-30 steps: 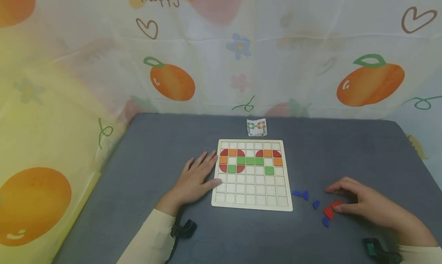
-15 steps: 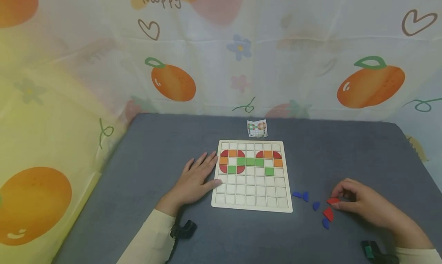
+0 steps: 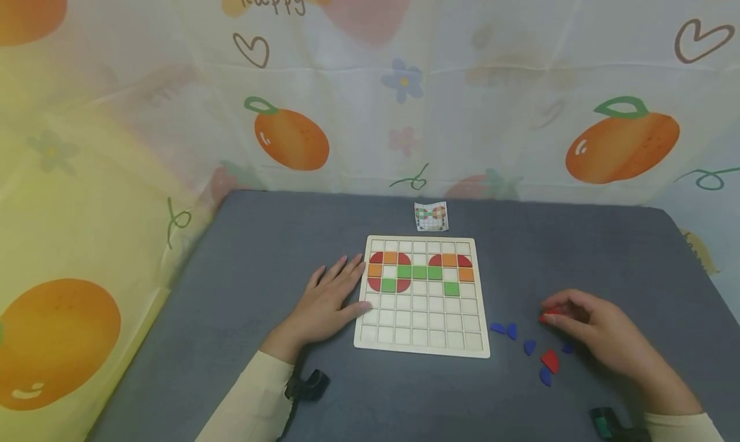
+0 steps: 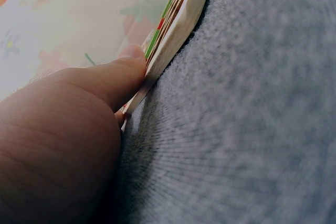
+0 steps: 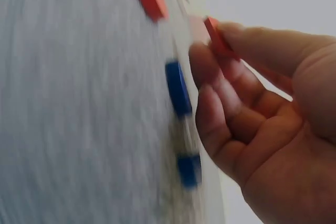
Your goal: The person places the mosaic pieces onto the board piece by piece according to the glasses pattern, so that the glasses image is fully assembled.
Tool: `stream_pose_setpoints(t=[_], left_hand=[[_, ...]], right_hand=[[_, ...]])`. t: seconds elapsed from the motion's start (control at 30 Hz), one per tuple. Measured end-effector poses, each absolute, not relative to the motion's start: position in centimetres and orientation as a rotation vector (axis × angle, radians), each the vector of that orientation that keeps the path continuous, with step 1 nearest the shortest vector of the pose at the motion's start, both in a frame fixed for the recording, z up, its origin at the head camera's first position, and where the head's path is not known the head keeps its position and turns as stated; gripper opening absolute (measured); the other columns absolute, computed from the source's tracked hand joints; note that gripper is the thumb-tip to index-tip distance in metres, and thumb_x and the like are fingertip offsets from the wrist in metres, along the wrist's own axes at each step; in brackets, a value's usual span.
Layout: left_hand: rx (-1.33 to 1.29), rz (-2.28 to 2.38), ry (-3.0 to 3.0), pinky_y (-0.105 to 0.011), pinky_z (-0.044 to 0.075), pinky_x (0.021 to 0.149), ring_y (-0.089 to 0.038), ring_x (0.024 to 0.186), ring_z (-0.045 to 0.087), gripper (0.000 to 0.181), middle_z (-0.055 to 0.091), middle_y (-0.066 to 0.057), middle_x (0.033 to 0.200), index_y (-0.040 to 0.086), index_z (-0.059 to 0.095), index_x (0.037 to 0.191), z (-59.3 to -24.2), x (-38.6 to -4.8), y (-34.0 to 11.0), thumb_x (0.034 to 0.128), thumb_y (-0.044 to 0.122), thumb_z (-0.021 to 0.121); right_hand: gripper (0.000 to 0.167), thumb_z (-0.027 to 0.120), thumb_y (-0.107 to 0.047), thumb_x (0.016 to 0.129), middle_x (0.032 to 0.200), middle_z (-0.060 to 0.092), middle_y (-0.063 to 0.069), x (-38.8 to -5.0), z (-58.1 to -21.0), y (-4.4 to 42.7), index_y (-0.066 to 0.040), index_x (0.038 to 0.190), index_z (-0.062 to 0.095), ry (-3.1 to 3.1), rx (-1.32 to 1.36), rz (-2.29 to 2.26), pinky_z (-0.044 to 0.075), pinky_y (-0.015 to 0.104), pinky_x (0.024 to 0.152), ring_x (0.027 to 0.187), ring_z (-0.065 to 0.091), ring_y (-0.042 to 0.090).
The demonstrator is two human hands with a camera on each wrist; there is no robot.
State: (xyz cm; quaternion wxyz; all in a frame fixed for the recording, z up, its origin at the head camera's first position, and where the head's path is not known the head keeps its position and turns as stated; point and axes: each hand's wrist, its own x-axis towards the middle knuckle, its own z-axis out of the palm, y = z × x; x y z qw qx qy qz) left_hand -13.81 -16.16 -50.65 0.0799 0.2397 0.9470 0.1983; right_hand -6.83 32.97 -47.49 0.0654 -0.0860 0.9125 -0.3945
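Lower centre, the left hand (image 3: 326, 302), spread wide, touches the left edge of the board (image 3: 420, 300), probably steadying it. Lower right, the right hand (image 3: 604, 333) pinches a red piece (image 5: 217, 41); blue pieces (image 3: 529, 347) lie near, probably for easy reach.

seen from across the room, the head camera looks forward and down over the table (image 3: 289, 223) from its near side, widest of the three, taking in the board (image 3: 422, 351), left hand (image 3: 326, 300), right hand (image 3: 607, 333) and patterned far cloth (image 3: 352, 63). the left wrist camera, tilted, peers closely past the thumb along the board's edge, which the head view shares; the right wrist camera, also tilted, closely faces the fingers and red piece (image 5: 223, 43), likewise shared.
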Motion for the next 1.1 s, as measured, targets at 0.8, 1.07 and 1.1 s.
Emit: stream_pose_setpoints(t=[0.8,1.07,1.1], left_hand=[[0.730,0.605,2.839,-0.061,0.002,0.128,-0.023,0.166,0.008,0.089,0.016,0.004,0.180,0.018,0.022,0.176,-50.9,-13.8,-16.3,0.1072,0.064,0.057],[0.727,0.606,2.845,-0.060,0.002,0.128,-0.022,0.166,0.008,0.089,0.017,0.004,0.180,0.019,0.022,0.175,-50.9,-13.8,-16.2,0.1076,0.064,0.056],[0.726,0.606,2.846,-0.060,0.002,0.128,-0.022,0.166,0.008,0.089,0.017,0.004,0.180,0.019,0.022,0.175,-50.8,-13.8,-16.2,0.1077,0.064,0.056]], right_hand=[[0.022,0.079,-0.006,0.101,0.106,0.076,0.005,-8.8,-45.9,23.7,0.002,0.120,0.072,2.607,-0.267,-1.585,0.060,0.029,0.076,0.089,0.076,0.021],[0.011,0.081,-0.017,0.102,0.094,0.075,-0.003,-10.0,-45.8,20.9,-0.010,0.110,0.080,2.645,-0.288,-1.528,0.055,0.030,0.072,0.084,0.070,0.021],[0.009,0.081,-0.017,0.102,0.090,0.074,-0.003,-10.2,-45.9,20.5,-0.011,0.108,0.080,2.639,-0.280,-1.529,0.055,0.030,0.070,0.082,0.070,0.022]])
